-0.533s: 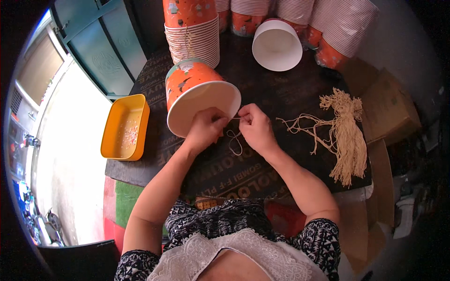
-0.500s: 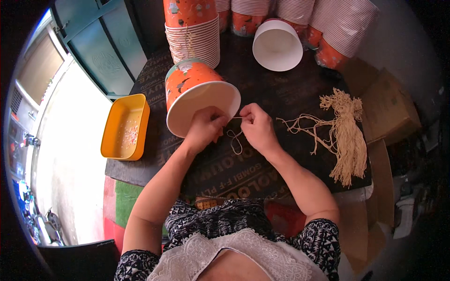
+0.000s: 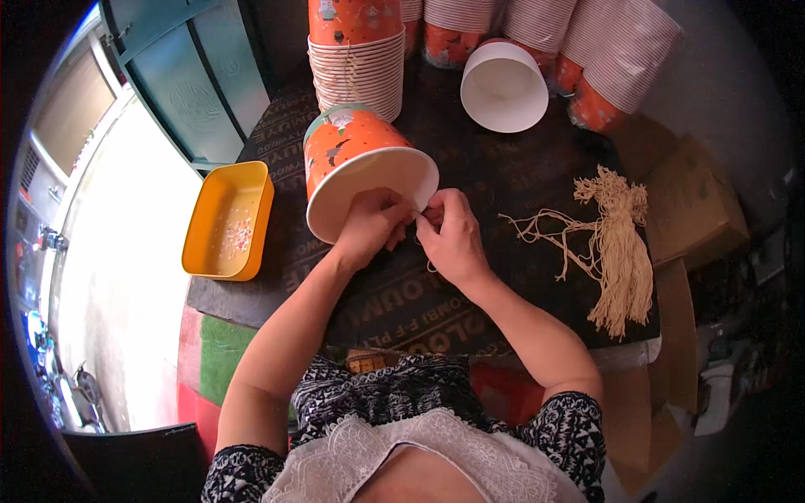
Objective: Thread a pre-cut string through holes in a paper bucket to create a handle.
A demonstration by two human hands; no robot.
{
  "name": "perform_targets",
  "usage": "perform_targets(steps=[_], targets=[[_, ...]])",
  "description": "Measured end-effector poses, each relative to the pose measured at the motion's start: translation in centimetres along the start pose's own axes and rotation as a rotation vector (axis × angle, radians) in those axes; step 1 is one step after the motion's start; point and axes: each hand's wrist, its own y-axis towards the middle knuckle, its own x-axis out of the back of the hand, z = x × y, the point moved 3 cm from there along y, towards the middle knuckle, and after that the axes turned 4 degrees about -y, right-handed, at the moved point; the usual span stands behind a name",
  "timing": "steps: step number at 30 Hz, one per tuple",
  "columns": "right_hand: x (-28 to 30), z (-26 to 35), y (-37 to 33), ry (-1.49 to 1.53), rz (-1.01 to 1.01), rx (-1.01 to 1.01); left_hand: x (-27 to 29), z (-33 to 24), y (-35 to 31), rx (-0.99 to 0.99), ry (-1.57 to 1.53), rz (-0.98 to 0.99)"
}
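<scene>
The left hand (image 3: 373, 226) and right hand (image 3: 453, 239) cover the near rim of the orange paper tub (image 3: 360, 163), and the string (image 3: 429, 267) pinched between them is too thin to follow. The stacked tubs (image 3: 356, 50) are cut off by the top edge.

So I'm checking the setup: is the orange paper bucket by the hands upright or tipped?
Tipped: the orange paper bucket lies on its side, white open mouth facing the person.

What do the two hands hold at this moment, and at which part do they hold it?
Both the left hand and the right hand pinch a thin string at the rim of the tilted orange paper bucket. The exact part of the string is hidden by the fingers.
</scene>
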Motion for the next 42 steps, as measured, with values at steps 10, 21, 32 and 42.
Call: perform_targets(steps=[10,21,32,42], targets=[[-0.8,-0.2,-0.1,-0.033,0.116,0.008,-0.1,0.6,0.0,-0.017,0.025,0.044],[-0.4,0.5,-0.1,-0.191,0.081,0.158,-0.2,0.5,-0.1,-0.024,-0.019,0.002],[-0.6,0.0,0.0,-0.125,0.021,0.135,-0.2,0.6,0.1,-0.034,-0.158,0.022],[-0.7,-0.4,0.2,-0.103,0.024,0.105,0.6,1.7,0.4,-0.154,0.117,-0.056]])
